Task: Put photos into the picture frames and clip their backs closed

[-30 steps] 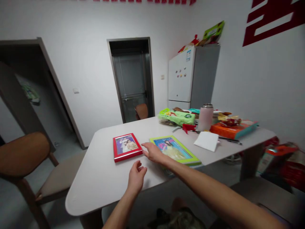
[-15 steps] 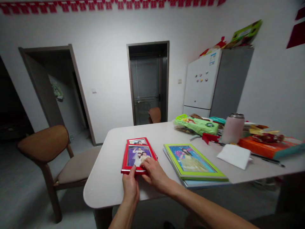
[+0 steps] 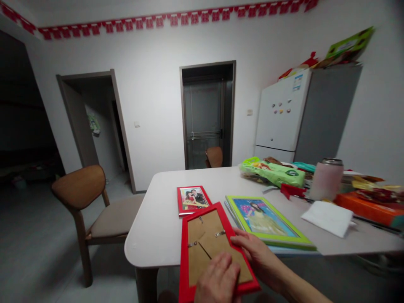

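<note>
A red picture frame (image 3: pixel 202 240) is held up at the near edge of the table, its brown backing board facing me. Metal clips and a dark slit show on that backing. My left hand (image 3: pixel 217 277) grips the bottom of the frame, fingers bent over the backing; its thumb is hidden. On the right edge, my right hand (image 3: pixel 252 250) is closed with the thumb on the rim. Just beyond lies a second red picture frame (image 3: pixel 193 198), photo side up. To the right, a green picture frame (image 3: pixel 265 221) rests on top of another frame.
Farther right on the white table (image 3: pixel 151 227) are a folded white tissue (image 3: pixel 328 218), a pink bottle (image 3: pixel 326 179), a green package (image 3: pixel 274 172) and an orange box (image 3: pixel 369 206). A wooden chair (image 3: pixel 78 187) stands to the left. A fridge (image 3: pixel 280 113) is behind.
The upper red frame has been lifted off the other one, brought toward me and turned over, so its back shows. My right hand has shifted to its right edge. The view has shifted.
</note>
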Demonstrator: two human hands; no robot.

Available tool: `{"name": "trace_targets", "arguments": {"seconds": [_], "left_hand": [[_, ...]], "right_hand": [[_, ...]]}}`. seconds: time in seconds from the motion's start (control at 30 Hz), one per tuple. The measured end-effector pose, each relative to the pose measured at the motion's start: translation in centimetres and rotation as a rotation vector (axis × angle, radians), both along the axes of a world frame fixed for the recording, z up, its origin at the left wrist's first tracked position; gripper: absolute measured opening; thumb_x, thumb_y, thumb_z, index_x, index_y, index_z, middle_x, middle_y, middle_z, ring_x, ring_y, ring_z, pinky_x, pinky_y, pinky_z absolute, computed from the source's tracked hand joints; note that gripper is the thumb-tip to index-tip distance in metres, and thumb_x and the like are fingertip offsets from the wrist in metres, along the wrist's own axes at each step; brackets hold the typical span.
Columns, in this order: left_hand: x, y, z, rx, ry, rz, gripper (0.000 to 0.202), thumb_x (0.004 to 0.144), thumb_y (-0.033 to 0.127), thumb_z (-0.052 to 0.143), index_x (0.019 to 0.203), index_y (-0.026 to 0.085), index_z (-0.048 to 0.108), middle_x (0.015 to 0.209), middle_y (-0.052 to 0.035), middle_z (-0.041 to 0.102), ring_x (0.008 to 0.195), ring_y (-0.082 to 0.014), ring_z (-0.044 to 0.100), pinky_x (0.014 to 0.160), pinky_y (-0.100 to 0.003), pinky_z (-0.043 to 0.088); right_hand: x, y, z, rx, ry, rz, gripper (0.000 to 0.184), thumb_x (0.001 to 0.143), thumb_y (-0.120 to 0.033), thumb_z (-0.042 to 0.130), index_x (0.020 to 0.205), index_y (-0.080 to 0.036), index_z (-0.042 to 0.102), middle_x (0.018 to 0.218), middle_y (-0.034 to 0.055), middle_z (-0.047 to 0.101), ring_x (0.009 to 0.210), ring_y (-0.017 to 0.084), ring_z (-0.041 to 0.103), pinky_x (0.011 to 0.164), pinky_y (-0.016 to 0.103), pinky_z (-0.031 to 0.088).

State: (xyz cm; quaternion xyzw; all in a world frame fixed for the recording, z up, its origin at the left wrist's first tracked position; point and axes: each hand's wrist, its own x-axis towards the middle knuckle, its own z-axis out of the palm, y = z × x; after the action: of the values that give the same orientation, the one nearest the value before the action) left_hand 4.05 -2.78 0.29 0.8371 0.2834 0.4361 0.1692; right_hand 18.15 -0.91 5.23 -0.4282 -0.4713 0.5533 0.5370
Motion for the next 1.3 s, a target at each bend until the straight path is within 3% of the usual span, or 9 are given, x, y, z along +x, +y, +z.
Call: {"name": "trace_targets", "arguments": {"seconds": [0.1,0.23,0.4,0.53,0.7,1.0,1.13,1.3], "left_hand": [[0.1,0.2,-1.3,-0.115,0.153,-0.020,0.043,0.067,0.013,0.049,0.109,0.025,0.053,0.116,-0.0071,0.051,0.110,-0.0247,0.044,0.094,-0.038,0.035],[-1.8,1.0,-0.4,-0.296,0.287,-0.062,0.054,0.056,0.020,0.063,0.109,0.020,0.054,0.118,-0.0121,0.049,0.109,-0.0318,0.043,0.093,-0.044,0.034],[-5.0,2.3,0.8,-0.396,0.142,0.271,0.052,0.063,0.027,0.058,0.112,0.012,0.051,0.124,-0.0159,0.042,0.116,-0.0296,0.035,0.099,-0.044,0.023],[-5.7,3.1,0.2,-0.433,0.050,0.327,0.056,0.059,0.021,0.058,0.113,0.009,0.049,0.127,-0.0153,0.038,0.120,-0.0263,0.030,0.101,-0.039,0.020],[-5.8,3.6,-0.4,-0.472,0.002,0.316,0.066,0.056,0.016,0.058,0.119,0.006,0.041,0.129,-0.0166,0.034,0.120,-0.0246,0.028,0.101,-0.036,0.020],[-5.8,3.8,-0.6,-0.516,-0.033,0.336,0.072,0.053,0.014,0.057,0.122,0.008,0.036,0.132,-0.0136,0.030,0.123,-0.0226,0.023,0.102,-0.033,0.016],[-5.4,3.9,-0.6,-0.530,0.078,0.407,0.075,0.053,0.012,0.052,0.125,0.006,0.029,0.135,-0.0123,0.025,0.124,-0.0199,0.019,0.103,-0.028,0.014],[-5.0,4.1,-0.8,-0.495,0.172,0.412,0.073,0.056,0.014,0.049,0.125,0.003,0.028,0.134,-0.0131,0.026,0.124,-0.0212,0.020,0.103,-0.030,0.015]], "right_hand": [[0.7,0.8,-2.1,-0.072,-0.129,0.037,0.042,0.060,-0.020,0.049,0.101,-0.013,0.053,0.076,0.0054,0.067,0.066,0.017,0.061,0.065,0.029,0.046],[1.2,2.0,-3.8,-0.009,-0.571,-0.176,0.050,0.058,-0.015,0.044,0.108,-0.014,0.047,0.074,0.0032,0.067,0.063,0.016,0.060,0.059,0.025,0.045],[1.5,2.3,-3.8,0.172,-1.037,-0.191,0.037,0.061,-0.017,0.043,0.095,-0.017,0.056,0.088,0.0080,0.064,0.078,0.018,0.058,0.070,0.025,0.041],[1.3,3.0,-4.0,0.219,-1.294,-0.182,0.024,0.062,-0.019,0.045,0.080,-0.017,0.061,0.081,0.0091,0.061,0.076,0.019,0.055,0.068,0.026,0.039],[0.8,4.5,-4.2,0.369,-1.382,-0.077,0.019,0.064,-0.015,0.044,0.065,-0.017,0.063,0.084,0.0074,0.058,0.083,0.017,0.051,0.072,0.024,0.036],[-0.3,4.6,-3.3,0.392,-1.437,-0.175,0.024,0.073,-0.020,0.041,0.072,-0.018,0.065,0.081,0.0088,0.058,0.081,0.020,0.048,0.070,0.029,0.036],[-2.7,4.3,-3.2,0.500,-1.279,-0.136,0.025,0.076,-0.024,0.041,0.087,-0.019,0.063,0.093,0.0080,0.057,0.088,0.018,0.047,0.077,0.028,0.036],[-7.1,5.3,-3.2,0.466,-1.230,-0.001,0.024,0.076,-0.026,0.043,0.066,-0.015,0.062,0.077,0.0057,0.057,0.073,0.014,0.050,0.066,0.023,0.036]]}}
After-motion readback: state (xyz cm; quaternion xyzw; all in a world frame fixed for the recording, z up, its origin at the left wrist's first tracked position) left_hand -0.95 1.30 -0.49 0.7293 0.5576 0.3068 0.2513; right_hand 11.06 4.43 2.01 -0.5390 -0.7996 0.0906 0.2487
